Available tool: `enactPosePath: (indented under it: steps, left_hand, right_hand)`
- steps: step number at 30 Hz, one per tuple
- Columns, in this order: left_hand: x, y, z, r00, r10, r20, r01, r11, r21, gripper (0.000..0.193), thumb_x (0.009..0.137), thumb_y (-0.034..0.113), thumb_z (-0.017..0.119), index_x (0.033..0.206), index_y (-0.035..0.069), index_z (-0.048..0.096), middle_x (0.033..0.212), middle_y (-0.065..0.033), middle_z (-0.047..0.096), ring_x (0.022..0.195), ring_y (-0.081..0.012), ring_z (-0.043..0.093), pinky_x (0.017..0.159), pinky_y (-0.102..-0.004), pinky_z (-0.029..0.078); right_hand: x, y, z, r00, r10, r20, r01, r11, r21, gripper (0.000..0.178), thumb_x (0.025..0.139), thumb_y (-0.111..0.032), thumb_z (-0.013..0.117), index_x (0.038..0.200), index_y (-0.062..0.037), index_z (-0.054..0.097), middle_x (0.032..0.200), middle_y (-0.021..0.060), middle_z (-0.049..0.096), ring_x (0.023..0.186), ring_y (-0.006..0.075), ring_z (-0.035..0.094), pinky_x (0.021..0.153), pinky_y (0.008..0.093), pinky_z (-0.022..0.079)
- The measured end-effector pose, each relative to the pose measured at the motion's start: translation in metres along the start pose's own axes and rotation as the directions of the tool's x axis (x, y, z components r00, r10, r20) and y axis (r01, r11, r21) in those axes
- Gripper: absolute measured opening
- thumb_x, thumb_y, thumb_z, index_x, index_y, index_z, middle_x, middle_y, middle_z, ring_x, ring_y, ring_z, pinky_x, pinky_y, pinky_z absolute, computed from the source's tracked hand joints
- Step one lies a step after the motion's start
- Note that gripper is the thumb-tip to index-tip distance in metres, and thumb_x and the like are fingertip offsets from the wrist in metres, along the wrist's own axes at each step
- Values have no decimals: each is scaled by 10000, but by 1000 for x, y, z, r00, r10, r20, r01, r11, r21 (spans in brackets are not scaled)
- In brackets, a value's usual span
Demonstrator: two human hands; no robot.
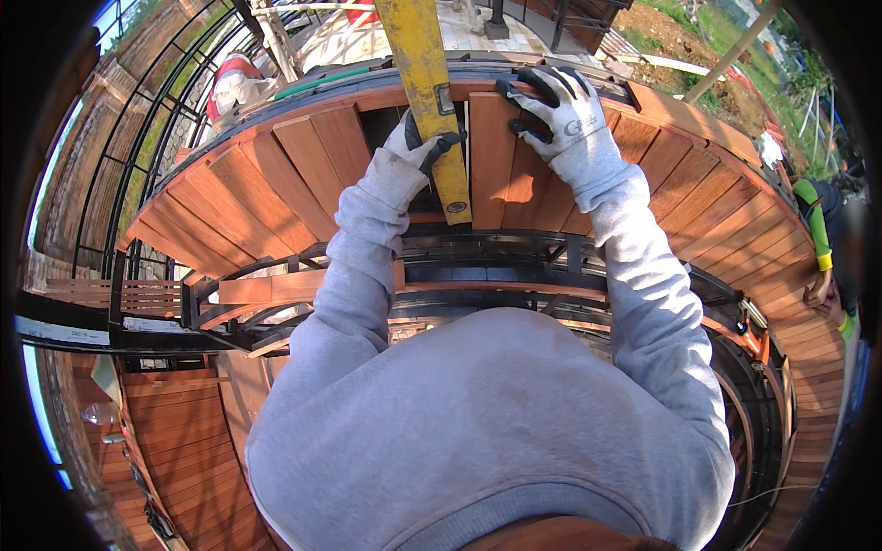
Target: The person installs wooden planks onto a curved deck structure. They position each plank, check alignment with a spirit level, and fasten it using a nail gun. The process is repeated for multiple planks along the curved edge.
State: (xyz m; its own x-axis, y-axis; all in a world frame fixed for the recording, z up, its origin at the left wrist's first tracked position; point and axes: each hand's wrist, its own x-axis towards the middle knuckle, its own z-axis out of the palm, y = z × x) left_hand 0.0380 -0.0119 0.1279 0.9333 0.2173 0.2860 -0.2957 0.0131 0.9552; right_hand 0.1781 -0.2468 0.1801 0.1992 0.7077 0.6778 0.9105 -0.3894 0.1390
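Yellow level [426,96] at upper centre, covering part of a gap between boards [317,147]; the left hand [411,151] grips it, the right hand [570,115] spreads wide over neighbouring boards. Black beam [55,309], mid-left; co-worker's green sleeve [819,237], far right; clear bottle [100,414], lower left, contents unclear.

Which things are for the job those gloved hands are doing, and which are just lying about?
Probably for the job:
yellow level, held by the left hand
reddish boards, with the right hand over them

Probably just lying about:
clear plastic bottle, far left
pale pole, slanting at upper right
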Motion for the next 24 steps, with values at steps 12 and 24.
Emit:
enactPosePath:
  steps: [12,24]
  left_hand:
    - [-2,-44,6,998,-47,-45,47,999,3,435,952,85,722,1351,52,551,1180,-44,677,1056,-134,646,905,-289,544]
    - [-14,-94,13,984,-142,-112,152,984,89,503,868,65,818,1310,48,577,1115,-48,700,995,-149,676,873,-301,567]
  right_hand:
    - [-5,4,10,1000,-13,-28,12,999,-40,537,861,-345,775,1378,-339,632,1445,46,550,1345,301,485,1161,504,365]
    - [-3,2,6,998,-41,-53,39,999,-38,582,806,-328,829,1355,-267,647,1461,63,544,1329,325,505,1140,503,392]
